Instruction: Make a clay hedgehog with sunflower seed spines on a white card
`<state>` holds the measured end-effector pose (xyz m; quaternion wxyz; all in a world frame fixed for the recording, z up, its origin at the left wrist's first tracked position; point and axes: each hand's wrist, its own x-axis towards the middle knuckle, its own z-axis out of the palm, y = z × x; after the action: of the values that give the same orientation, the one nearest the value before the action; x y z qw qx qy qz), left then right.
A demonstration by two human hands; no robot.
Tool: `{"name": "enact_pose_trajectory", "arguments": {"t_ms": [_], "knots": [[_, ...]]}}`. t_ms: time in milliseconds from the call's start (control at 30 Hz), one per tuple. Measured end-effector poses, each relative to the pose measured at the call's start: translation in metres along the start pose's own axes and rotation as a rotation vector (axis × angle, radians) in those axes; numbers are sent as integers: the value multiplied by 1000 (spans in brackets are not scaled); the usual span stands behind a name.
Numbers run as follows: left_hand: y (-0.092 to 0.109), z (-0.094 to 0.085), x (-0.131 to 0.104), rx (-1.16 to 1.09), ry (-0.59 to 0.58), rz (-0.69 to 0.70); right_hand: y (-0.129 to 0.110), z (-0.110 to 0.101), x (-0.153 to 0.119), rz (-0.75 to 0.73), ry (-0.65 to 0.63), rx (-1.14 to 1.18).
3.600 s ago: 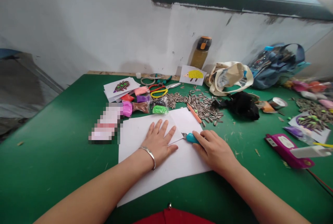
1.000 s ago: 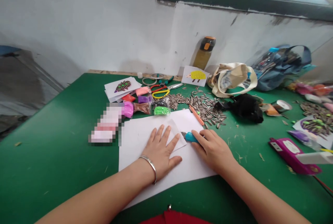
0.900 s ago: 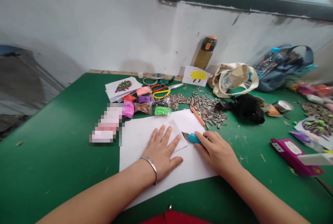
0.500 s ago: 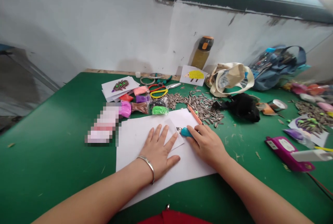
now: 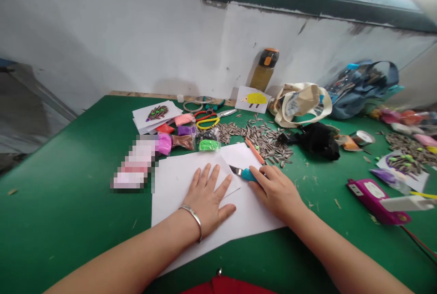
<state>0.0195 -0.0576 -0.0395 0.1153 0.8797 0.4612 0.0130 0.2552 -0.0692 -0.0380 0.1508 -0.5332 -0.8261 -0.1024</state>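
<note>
White paper sheets lie on the green table, with a folded piece on top. My left hand, with a silver bangle at the wrist, is spread flat on the paper, fingers apart. My right hand is closed round the blue handle of a utility knife. The knife's blade points left, beside the edge of the folded piece, just right of my left fingertips. An orange pen lies at the top right edge of the paper.
Bagged clay, scissors and scattered sunflower seeds lie beyond the paper. A bottle stands by the wall. Right of these are a cream bag, a black cloth and a magenta device.
My right hand has shifted slightly right with the knife, and more of the blade shows. My left hand has stayed in place on the paper.
</note>
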Motion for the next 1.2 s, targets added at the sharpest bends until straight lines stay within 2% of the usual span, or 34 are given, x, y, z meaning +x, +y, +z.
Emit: {"name": "enact_pose_trajectory", "arguments": {"t_ms": [167, 433, 700, 933, 1200], "knots": [[0, -1, 0, 3, 8, -3, 1, -3, -2, -36, -39, 21], [1, -1, 0, 8, 0, -4, -9, 6, 17, 1, -6, 18], [1, -2, 0, -9, -19, -8, -5, 5, 4, 42, -13, -10], [3, -3, 0, 2, -13, -12, -9, 13, 24, -26, 22, 33], [1, -2, -1, 1, 9, 4, -12, 9, 17, 65, -17, 1]]}}
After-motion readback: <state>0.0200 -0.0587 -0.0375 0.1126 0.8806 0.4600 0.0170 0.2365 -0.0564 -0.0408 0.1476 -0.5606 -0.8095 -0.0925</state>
